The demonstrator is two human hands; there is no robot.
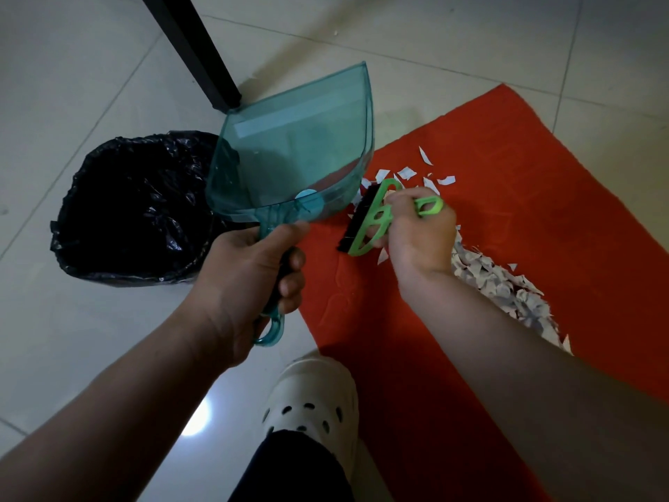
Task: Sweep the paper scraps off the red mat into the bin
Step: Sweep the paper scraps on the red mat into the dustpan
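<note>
My left hand [249,273] grips the handle of a clear teal dustpan [297,146], held tilted up above the floor between the bin and the mat; its pan looks empty. My right hand [421,230] holds a green hand brush [376,215] with black bristles, low over the red mat [506,211]. White paper scraps [503,284] lie in a heap along my right forearm, and a few loose ones [427,175] sit just beyond the brush. The bin [134,208], lined with a black bag, stands on the floor left of the mat.
A black table leg [195,52] stands on the pale tiled floor behind the dustpan. My foot in a white perforated clog [315,396] rests at the mat's near left edge, with a dark trouser leg above it.
</note>
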